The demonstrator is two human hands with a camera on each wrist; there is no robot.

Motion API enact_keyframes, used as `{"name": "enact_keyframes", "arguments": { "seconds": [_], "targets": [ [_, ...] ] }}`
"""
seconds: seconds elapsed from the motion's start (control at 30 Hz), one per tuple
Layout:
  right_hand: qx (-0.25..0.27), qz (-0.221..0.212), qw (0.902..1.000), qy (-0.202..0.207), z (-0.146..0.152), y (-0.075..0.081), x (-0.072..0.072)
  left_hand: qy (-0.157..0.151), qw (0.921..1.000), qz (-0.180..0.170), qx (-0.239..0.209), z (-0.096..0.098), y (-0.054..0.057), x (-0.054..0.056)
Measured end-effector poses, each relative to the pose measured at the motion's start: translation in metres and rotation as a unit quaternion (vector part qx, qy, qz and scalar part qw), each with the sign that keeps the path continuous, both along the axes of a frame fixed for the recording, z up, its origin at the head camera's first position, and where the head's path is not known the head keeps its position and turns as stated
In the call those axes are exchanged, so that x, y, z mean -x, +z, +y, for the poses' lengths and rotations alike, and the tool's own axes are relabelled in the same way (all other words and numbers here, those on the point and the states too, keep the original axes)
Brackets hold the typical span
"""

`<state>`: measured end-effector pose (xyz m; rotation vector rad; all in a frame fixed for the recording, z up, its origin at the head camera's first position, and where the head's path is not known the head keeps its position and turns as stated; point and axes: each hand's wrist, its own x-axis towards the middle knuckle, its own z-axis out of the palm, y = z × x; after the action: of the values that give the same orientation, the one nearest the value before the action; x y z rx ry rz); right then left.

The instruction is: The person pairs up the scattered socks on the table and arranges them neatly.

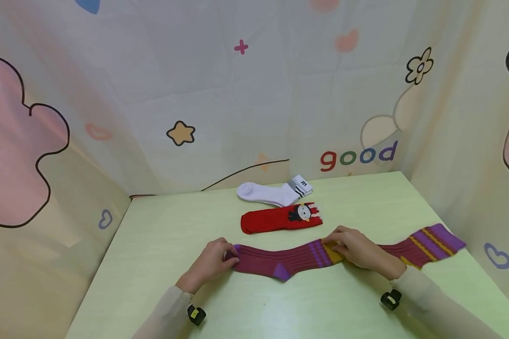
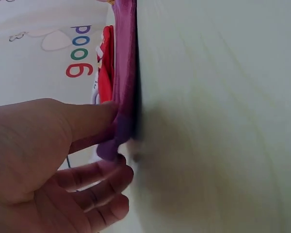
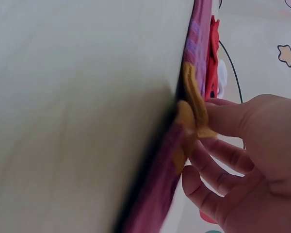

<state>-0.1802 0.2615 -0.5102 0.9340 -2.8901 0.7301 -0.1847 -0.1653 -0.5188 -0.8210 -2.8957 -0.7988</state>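
Observation:
A maroon ribbed sock (image 1: pixel 263 261) with a purple heel, purple stripes and a mustard band lies stretched sideways in the head view. At its left, purple-tipped end, my left hand (image 1: pixel 214 261) pinches it between thumb and fingers; the left wrist view shows the thumb on the purple tip (image 2: pixel 117 138). My right hand (image 1: pixel 356 247) pinches the mustard band (image 3: pixel 196 97) at the other end. Another maroon sock (image 1: pixel 432 245), with purple and mustard stripes, reaches out to the right from behind the right hand, which hides part of it.
Behind the maroon sock lies a red sock (image 1: pixel 267 220) with a cartoon figure. Farther back is a white sock (image 1: pixel 265 193) with dark stripes. All lie on a pale green table (image 1: pixel 161 245), backed by a printed curtain (image 1: pixel 220 94).

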Motion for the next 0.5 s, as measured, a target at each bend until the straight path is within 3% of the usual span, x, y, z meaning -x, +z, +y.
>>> {"name": "enact_keyframes", "arguments": {
  "seconds": [0.17, 0.3, 0.5],
  "targets": [
    [0.011, 0.02, 0.9993, -0.029, 0.01, 0.009, -0.002, 0.018, 0.9982, 0.036, 0.044, 0.005, 0.009, -0.005],
    [0.008, 0.051, 0.9963, -0.068, 0.025, 0.018, -0.004, 0.022, 0.9967, 0.067, 0.041, 0.02, 0.024, -0.007],
    [0.005, 0.112, 0.9893, -0.094, 0.053, 0.021, -0.005, -0.01, 0.9968, 0.074, 0.028, 0.056, 0.044, -0.009]
  ]
}}
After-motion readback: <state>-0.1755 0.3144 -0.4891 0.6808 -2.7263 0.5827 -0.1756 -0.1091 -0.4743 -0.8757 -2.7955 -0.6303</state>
